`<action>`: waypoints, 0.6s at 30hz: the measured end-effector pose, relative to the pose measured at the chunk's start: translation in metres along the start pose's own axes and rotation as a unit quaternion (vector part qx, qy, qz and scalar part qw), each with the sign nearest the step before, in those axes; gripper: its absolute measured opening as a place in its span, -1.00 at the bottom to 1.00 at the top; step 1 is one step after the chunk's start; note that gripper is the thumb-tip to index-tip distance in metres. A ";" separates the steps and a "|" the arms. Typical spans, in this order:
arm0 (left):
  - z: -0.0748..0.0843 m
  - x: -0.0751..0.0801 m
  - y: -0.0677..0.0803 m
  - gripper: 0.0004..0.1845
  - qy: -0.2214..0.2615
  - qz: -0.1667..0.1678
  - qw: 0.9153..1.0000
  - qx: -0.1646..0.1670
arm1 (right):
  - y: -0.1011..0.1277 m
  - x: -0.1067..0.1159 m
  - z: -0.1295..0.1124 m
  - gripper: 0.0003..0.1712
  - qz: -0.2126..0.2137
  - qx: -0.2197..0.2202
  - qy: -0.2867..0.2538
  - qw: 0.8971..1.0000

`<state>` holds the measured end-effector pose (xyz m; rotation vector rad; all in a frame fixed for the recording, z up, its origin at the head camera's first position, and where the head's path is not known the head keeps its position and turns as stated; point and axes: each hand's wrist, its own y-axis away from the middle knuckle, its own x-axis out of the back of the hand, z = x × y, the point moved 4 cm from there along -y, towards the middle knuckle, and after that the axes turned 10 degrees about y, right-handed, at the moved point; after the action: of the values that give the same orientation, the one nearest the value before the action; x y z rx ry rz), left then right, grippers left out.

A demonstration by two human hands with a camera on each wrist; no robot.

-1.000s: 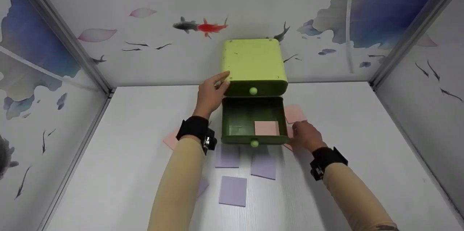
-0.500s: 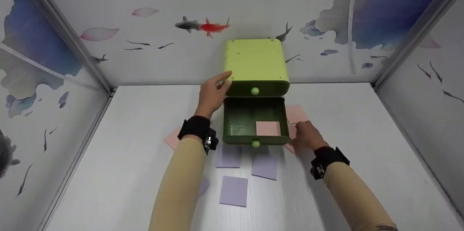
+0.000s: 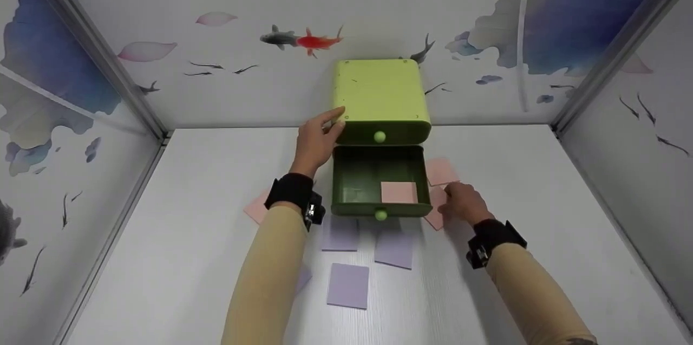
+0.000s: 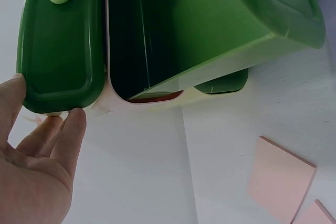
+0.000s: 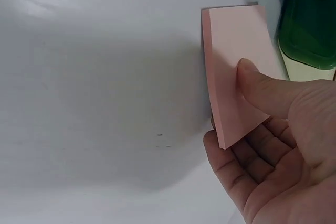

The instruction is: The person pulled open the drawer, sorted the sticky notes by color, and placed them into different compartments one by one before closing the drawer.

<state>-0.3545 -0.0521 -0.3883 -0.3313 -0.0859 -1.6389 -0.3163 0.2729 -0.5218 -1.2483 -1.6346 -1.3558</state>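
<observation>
The drawer cabinet (image 3: 380, 97) looks like smooth moulded plastic, its lime top matt and its dark green open drawer (image 3: 377, 179) faintly glossy, each front bearing a pale plastic knob (image 3: 380, 215). The pink sticky-note pad (image 5: 236, 66) in the right hand (image 3: 463, 201) is matt paper. The white tabletop (image 3: 184, 236) shows a fine wood-grain texture with a dull sheen.

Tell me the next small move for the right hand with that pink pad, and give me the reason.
Probably lift the pink pad and carry it left over the open drawer. The right hand already pinches it, thumb on top and fingers beneath, just right of the drawer. One pink pad already lies inside with free room beside it, and the left hand steadies the cabinet.
</observation>
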 end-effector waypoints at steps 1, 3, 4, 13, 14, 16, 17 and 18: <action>0.000 0.000 0.000 -0.59 0.000 0.000 1.000 0.000 | 0.001 0.001 0.000 -0.69 0.001 0.000 0.001 1.000; 0.000 0.000 0.000 -0.59 0.001 0.000 1.000 -0.002 | 0.001 0.001 0.001 -0.69 0.002 -0.004 0.001 1.000; 0.000 0.000 0.000 -0.59 0.001 0.000 1.000 -0.002 | 0.002 0.002 0.001 -0.69 0.003 -0.007 0.002 1.000; 0.001 0.000 0.001 -0.59 0.003 -0.005 1.000 -0.014 | 0.006 0.016 0.001 -0.69 0.029 0.003 0.013 0.999; 0.001 0.000 0.001 -0.59 0.003 -0.005 1.000 -0.014 | 0.007 0.019 0.002 -0.68 0.033 0.006 0.014 0.999; 0.001 0.000 0.001 -0.59 0.001 -0.004 1.000 -0.016 | 0.008 0.023 0.002 -0.65 0.040 0.015 0.016 0.999; 0.001 0.000 0.001 -0.59 -0.001 -0.003 1.000 -0.017 | 0.009 0.026 0.002 -0.64 0.043 0.019 0.017 0.999; 0.001 0.000 0.001 -0.59 -0.002 -0.003 1.000 -0.016 | 0.010 0.028 0.002 -0.63 0.045 0.023 0.018 0.999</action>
<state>-0.3534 -0.0525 -0.3876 -0.3596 -0.0631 -1.6472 -0.3164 0.2819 -0.4932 -1.2495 -1.5570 -1.2723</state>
